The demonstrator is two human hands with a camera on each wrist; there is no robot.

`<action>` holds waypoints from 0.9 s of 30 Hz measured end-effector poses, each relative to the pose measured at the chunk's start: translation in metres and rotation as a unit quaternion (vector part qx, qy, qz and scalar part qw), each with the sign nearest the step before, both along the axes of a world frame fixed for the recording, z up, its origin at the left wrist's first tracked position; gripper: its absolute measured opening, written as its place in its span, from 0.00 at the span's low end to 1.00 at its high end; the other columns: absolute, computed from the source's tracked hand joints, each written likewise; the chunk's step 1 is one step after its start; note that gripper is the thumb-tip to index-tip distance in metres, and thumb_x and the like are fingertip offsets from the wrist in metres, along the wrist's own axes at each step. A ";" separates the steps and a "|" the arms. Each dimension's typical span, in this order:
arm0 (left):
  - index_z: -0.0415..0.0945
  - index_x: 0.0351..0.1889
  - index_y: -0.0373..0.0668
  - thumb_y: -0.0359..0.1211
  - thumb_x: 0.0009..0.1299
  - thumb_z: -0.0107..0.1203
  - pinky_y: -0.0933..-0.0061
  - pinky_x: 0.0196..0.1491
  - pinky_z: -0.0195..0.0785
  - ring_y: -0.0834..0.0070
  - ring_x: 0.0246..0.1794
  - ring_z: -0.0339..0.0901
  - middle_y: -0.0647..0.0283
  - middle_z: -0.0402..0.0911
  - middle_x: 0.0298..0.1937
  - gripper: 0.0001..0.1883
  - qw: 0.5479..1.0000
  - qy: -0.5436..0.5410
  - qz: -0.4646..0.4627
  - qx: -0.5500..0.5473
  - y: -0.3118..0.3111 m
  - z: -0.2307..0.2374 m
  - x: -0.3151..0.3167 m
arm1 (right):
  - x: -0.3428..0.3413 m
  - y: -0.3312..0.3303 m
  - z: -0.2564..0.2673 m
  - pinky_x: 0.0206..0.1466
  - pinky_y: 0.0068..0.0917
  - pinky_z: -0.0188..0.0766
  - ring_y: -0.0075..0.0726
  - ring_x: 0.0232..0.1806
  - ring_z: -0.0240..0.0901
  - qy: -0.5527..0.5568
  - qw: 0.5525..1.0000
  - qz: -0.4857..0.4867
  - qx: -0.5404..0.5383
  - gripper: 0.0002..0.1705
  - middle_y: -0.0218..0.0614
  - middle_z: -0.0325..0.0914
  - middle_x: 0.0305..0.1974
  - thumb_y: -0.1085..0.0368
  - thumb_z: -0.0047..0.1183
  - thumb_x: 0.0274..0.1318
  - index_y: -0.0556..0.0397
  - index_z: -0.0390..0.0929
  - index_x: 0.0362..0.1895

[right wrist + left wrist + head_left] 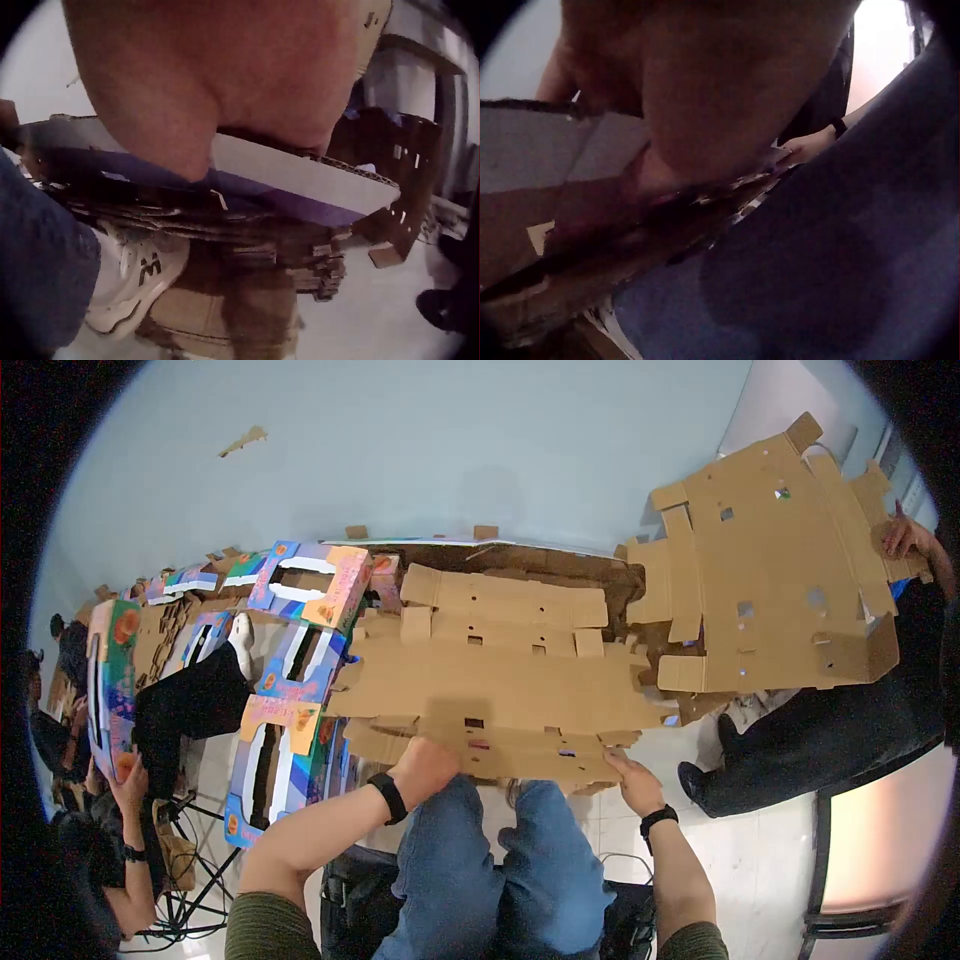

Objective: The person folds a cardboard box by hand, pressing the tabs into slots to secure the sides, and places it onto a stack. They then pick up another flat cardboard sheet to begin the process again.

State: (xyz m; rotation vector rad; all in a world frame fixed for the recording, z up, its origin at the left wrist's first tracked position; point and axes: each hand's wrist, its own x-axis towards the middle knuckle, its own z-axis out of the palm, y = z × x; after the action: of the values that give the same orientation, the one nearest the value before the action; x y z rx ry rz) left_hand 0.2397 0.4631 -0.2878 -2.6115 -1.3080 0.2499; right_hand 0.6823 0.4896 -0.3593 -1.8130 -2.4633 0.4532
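Observation:
In the head view a flattened cardboard box (500, 678), brown side up with small cut-out holes, lies in front of the seated person. My left hand (425, 765) grips its near edge left of the middle. At the near right corner my right hand (637, 782) pinches the edge. The right wrist view shows the thumb of the right hand (217, 97) against the white and purple printed side (300, 187), the fingers going over the far side. Below it sits a stack of flattened cardboard (322, 262). In the left wrist view the left hand (705, 90) is dark and its fingertips are hidden.
Printed, folded boxes (275, 770) are stacked at the left. At right another person's hand (903, 538) holds a large flattened box (790, 580). A person at far left holds an upright printed box (113, 680). A pale wall (400, 450) stands behind.

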 end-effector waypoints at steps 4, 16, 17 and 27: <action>0.79 0.44 0.43 0.35 0.65 0.55 0.70 0.26 0.71 0.66 0.37 0.82 0.62 0.81 0.34 0.11 0.992 0.055 -0.017 0.110 -0.002 0.048 0.018 | 0.000 -0.003 0.000 0.67 0.45 0.71 0.51 0.65 0.73 0.009 0.999 -0.028 0.023 0.41 0.43 0.76 0.65 0.78 0.49 0.55 0.35 0.69 0.73; 0.71 0.66 0.39 0.37 0.72 0.53 0.55 0.51 0.78 0.56 0.57 0.77 0.52 0.77 0.58 0.25 0.993 -0.099 0.066 0.000 -0.009 -0.106 -0.056 | -0.044 0.004 -0.007 0.70 0.60 0.60 0.47 0.70 0.68 -0.124 0.981 0.046 0.141 0.30 0.37 0.73 0.69 0.66 0.46 0.63 0.33 0.72 0.70; 0.71 0.65 0.39 0.37 0.72 0.52 0.56 0.49 0.79 0.56 0.57 0.78 0.52 0.78 0.59 0.24 0.994 -0.089 0.061 0.019 -0.005 -0.115 -0.058 | -0.044 0.005 -0.005 0.71 0.60 0.59 0.47 0.70 0.67 -0.128 0.979 0.047 0.150 0.30 0.37 0.73 0.69 0.66 0.47 0.63 0.33 0.72 0.70; 0.70 0.66 0.40 0.37 0.72 0.52 0.53 0.49 0.78 0.55 0.63 0.75 0.51 0.76 0.62 0.25 0.992 -0.033 0.110 0.060 -0.005 -0.080 -0.039 | -0.047 0.017 0.031 0.75 0.65 0.52 0.49 0.74 0.62 -0.113 0.982 0.032 0.147 0.35 0.41 0.68 0.72 0.68 0.50 0.62 0.33 0.66 0.75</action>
State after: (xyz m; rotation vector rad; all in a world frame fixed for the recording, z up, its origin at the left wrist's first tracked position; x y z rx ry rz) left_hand 0.2006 0.4578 -0.3676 -2.3958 -1.5826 0.1150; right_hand 0.6357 0.5062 -0.3278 -1.7518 -2.5670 -0.1192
